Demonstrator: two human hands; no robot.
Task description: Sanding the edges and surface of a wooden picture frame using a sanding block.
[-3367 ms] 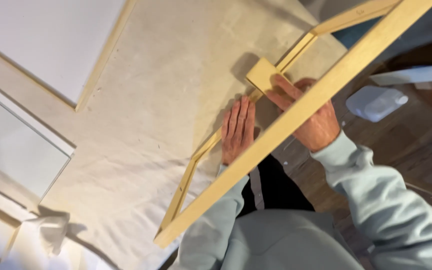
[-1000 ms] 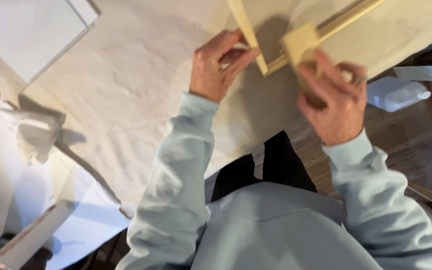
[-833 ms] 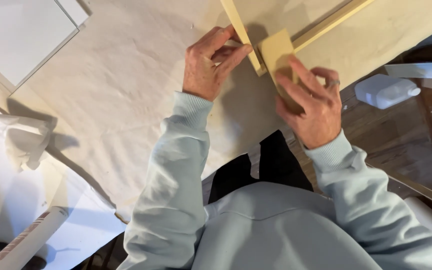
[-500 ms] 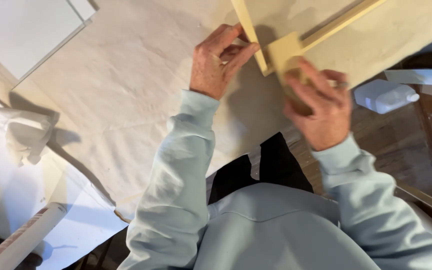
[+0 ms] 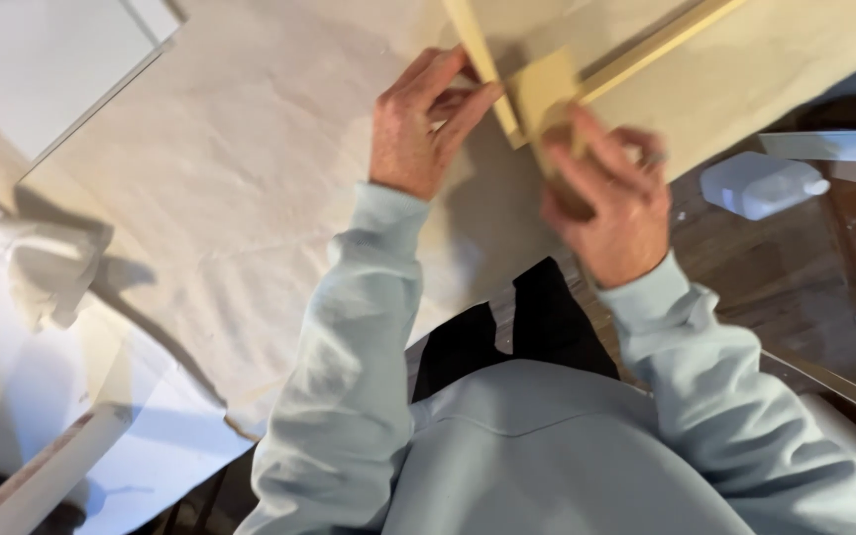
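Change: since 3.4 s ago the frame [image 5: 587, 74] has gone from raised across the view to lying with its corner on the cloth [image 5: 230, 218]; both hands have closed in on that corner.
Meaning: judged from the hands, work is now at the corner joint, not at carrying the frame.
Left hand [image 5: 426, 129]: fingers curled, thumb and forefinger pinching the edge of the left rail [image 5: 478, 59] just beside the corner.
Right hand [image 5: 611, 208]: closed over a small pale wood block [image 5: 545, 91], pressing it against the corner; motion blur hides the exact grip, so it is probably a palm-down hold.
Frame: 2 thin pale wooden rails meeting at an angle at the top of the view; bare, light yellow wood, unpainted.
Frame position: on the cream cloth at the table's near edge, directly ahead of the person.
Block: squarish, same pale wood, touching the joint.
Surroundings: white bottle [image 5: 760, 183] lying to the right, well apart from the frame; white panel [image 5: 42, 59] at upper left.
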